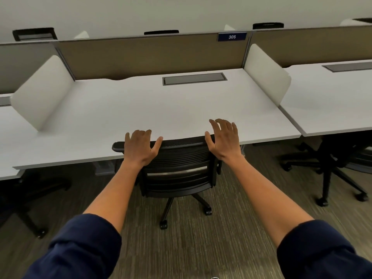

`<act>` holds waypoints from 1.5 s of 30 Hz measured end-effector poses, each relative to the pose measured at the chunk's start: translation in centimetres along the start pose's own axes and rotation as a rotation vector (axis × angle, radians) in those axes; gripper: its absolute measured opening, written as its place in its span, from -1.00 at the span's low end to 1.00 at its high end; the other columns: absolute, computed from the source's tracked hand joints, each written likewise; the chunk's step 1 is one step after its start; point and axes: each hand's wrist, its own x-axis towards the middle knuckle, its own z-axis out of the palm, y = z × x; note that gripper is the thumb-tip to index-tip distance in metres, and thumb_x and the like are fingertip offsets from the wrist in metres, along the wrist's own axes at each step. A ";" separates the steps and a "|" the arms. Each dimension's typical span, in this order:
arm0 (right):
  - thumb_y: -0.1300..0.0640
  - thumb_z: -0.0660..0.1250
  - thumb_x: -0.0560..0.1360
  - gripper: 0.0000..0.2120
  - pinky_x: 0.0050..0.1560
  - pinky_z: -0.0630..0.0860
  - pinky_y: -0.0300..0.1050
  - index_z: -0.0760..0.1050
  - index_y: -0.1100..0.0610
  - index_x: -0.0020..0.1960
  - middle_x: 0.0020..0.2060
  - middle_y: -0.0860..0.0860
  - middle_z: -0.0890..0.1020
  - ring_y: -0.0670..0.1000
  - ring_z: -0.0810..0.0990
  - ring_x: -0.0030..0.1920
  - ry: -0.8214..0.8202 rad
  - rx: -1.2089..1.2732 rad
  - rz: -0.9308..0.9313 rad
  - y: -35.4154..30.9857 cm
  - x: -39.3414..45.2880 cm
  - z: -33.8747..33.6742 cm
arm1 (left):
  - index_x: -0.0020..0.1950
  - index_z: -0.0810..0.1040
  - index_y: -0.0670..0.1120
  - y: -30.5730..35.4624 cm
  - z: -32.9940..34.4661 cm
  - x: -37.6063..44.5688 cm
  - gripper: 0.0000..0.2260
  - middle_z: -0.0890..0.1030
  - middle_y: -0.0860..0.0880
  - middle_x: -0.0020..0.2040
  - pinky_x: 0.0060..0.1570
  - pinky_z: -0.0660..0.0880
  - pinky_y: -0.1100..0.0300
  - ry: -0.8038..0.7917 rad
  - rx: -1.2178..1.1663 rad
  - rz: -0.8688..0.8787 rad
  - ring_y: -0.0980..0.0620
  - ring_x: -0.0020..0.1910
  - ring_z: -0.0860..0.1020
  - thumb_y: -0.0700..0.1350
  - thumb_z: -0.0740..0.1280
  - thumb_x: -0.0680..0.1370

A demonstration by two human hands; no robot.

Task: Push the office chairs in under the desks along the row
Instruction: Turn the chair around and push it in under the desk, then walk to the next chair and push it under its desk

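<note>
Chair backrest point(177, 156) under both open hands

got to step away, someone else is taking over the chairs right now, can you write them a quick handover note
Left hand: open, resting on the top edge of the middle chair.
Right hand: open, fingers spread, at the chair's right corner; contact unclear.
Middle chair: backrest at the desk edge under sign 305, looks pushed in.
Right chair: partly under its desk, wheels still out.
Left: check the neighbours, carry on along the row.
</note>
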 end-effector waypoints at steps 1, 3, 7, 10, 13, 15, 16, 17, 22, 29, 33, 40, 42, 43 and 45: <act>-0.23 -0.01 0.59 -0.37 0.51 0.17 0.28 0.34 0.12 0.50 0.41 0.16 0.46 0.21 0.37 0.44 0.015 -0.005 0.001 0.2 -0.8 -0.5 | 0.40 0.46 -0.17 0.6 -0.2 -0.5 -0.27 0.56 -0.20 0.33 0.44 0.21 -0.24 0.018 -0.014 0.019 -0.21 0.42 0.42 0.34 -0.08 0.56; -0.26 -0.01 0.59 -0.35 0.51 0.17 0.29 0.29 0.11 0.53 0.45 0.16 0.41 0.21 0.33 0.48 0.026 -0.026 0.010 0.4 -1.8 -0.9 | 0.48 0.37 -0.16 2.0 -0.3 -1.2 -0.26 0.46 -0.19 0.45 0.50 0.15 -0.24 0.029 -0.040 0.054 -0.20 0.52 0.30 0.35 -0.09 0.57; -0.31 -0.04 0.59 -0.30 0.54 0.10 0.31 0.16 0.07 0.60 0.54 0.15 0.29 0.20 0.22 0.55 0.018 -0.066 0.073 1.5 -5.0 -3.0 | 0.60 0.18 -0.14 6.6 -1.0 -2.8 -0.20 0.20 -0.16 0.61 0.56 0.00 -0.22 0.022 -0.066 0.176 -0.16 0.62 0.07 0.38 -0.14 0.55; -0.35 -0.07 0.58 -0.26 0.57 0.01 0.29 0.04 0.03 0.64 0.61 0.13 0.15 0.19 0.10 0.60 0.026 -0.103 0.129 2.6 -7.8 -4.7 | 0.64 0.05 -0.11 10.3 -1.1 -4.1 -0.17 0.03 -0.13 0.65 0.57 -0.10 -0.21 -0.001 -0.081 0.258 -0.12 0.64 -0.07 0.40 -0.18 0.53; -0.38 -0.10 0.57 -0.23 0.58 -0.06 0.29 -0.07 0.00 0.65 0.64 0.10 0.02 0.16 -0.03 0.63 0.050 -0.134 0.185 4.1 -11.0 -6.4 | 0.65 -0.03 -0.09 13.8 -0.9 -5.7 -0.18 -0.06 -0.11 0.66 0.56 -0.14 -0.22 -0.022 -0.123 0.337 -0.11 0.63 -0.14 0.41 -0.16 0.53; -0.39 -0.09 0.57 -0.22 0.58 -0.10 0.30 -0.11 -0.01 0.66 0.65 0.08 -0.04 0.16 -0.08 0.63 0.059 -0.145 0.230 5.3 -12.9 -7.2 | 0.65 -0.09 -0.08 16.0 -0.8 -7.0 -0.18 -0.13 -0.10 0.66 0.56 -0.18 -0.22 -0.042 -0.146 0.387 -0.09 0.63 -0.20 0.41 -0.15 0.53; -0.39 -0.08 0.57 -0.22 0.57 -0.10 0.30 -0.11 -0.01 0.65 0.65 0.08 -0.05 0.16 -0.07 0.63 0.071 -0.155 0.257 6.0 -14.7 -8.0 | 0.65 -0.12 -0.07 17.7 -0.6 -7.8 -0.17 -0.16 -0.09 0.66 0.56 -0.20 -0.21 -0.051 -0.154 0.427 -0.08 0.62 -0.22 0.41 -0.16 0.52; -0.38 -0.07 0.57 -0.22 0.56 -0.11 0.31 -0.10 -0.01 0.65 0.65 0.08 -0.05 0.17 -0.07 0.63 0.071 -0.154 0.260 5.9 -15.0 -7.9 | 0.65 -0.12 -0.07 17.8 -0.5 -8.0 -0.16 -0.18 -0.09 0.66 0.55 -0.22 -0.21 -0.060 -0.157 0.431 -0.08 0.62 -0.23 0.42 -0.17 0.51; -0.40 -0.09 0.55 -0.20 0.57 -0.04 0.33 0.00 0.02 0.65 0.64 0.12 0.02 0.20 0.00 0.63 0.104 -0.237 0.402 10.3 -23.1 -12.0 | 0.65 -0.07 -0.06 26.1 -0.4 -12.6 -0.14 -0.12 -0.10 0.66 0.54 -0.14 -0.25 -0.089 -0.191 0.579 -0.12 0.63 -0.17 0.44 -0.18 0.49; -0.39 -0.02 0.56 -0.22 0.55 -0.03 0.34 0.07 0.02 0.64 0.63 0.12 0.08 0.21 0.04 0.62 0.172 -0.278 0.567 17.8 -34.4 -17.6 | 0.65 -0.07 -0.03 38.4 -1.5 -19.3 -0.19 -0.14 -0.10 0.66 0.54 -0.17 -0.25 -0.109 -0.255 0.752 -0.12 0.63 -0.19 0.43 -0.11 0.53; -0.39 -0.03 0.56 -0.22 0.55 -0.05 0.34 0.07 0.03 0.64 0.63 0.12 0.07 0.21 0.04 0.62 0.191 -0.299 0.650 22.8 -41.7 -21.0 | 0.65 -0.03 -0.04 46.1 -1.7 -23.8 -0.20 -0.09 -0.11 0.66 0.53 -0.14 -0.26 -0.106 -0.267 0.833 -0.14 0.63 -0.14 0.42 -0.06 0.55; -0.41 -0.06 0.55 -0.21 0.56 -0.08 0.34 0.02 0.01 0.65 0.64 0.11 0.02 0.20 -0.01 0.63 0.198 -0.328 0.703 31.2 -51.4 -26.7 | 0.65 -0.04 -0.04 57.3 -2.1 -30.5 -0.20 -0.09 -0.12 0.66 0.55 -0.11 -0.29 -0.119 -0.273 0.883 -0.15 0.63 -0.14 0.41 -0.06 0.55; -0.42 -0.08 0.55 -0.20 0.56 -0.08 0.34 0.01 0.00 0.65 0.64 0.10 0.01 0.20 -0.02 0.63 0.196 -0.334 0.734 35.0 -55.2 -29.3 | 0.65 -0.05 -0.04 62.4 -2.4 -33.6 -0.19 -0.09 -0.12 0.66 0.54 -0.12 -0.28 -0.129 -0.284 0.903 -0.15 0.63 -0.15 0.41 -0.06 0.55; -0.42 -0.08 0.55 -0.20 0.56 -0.09 0.34 0.01 0.00 0.65 0.64 0.10 0.01 0.20 -0.03 0.63 0.191 -0.337 0.740 35.9 -55.9 -29.8 | 0.66 -0.05 -0.04 63.6 -2.6 -34.2 -0.18 -0.09 -0.12 0.66 0.54 -0.12 -0.28 -0.126 -0.285 0.912 -0.15 0.63 -0.15 0.43 -0.09 0.54; -0.43 -0.08 0.55 -0.20 0.56 -0.10 0.34 0.01 -0.01 0.65 0.64 0.10 0.00 0.20 -0.03 0.63 0.193 -0.336 0.755 38.3 -57.9 -31.4 | 0.66 -0.06 -0.04 66.7 -2.6 -35.5 -0.16 -0.09 -0.11 0.66 0.55 -0.12 -0.28 -0.128 -0.283 0.933 -0.15 0.63 -0.14 0.45 -0.15 0.51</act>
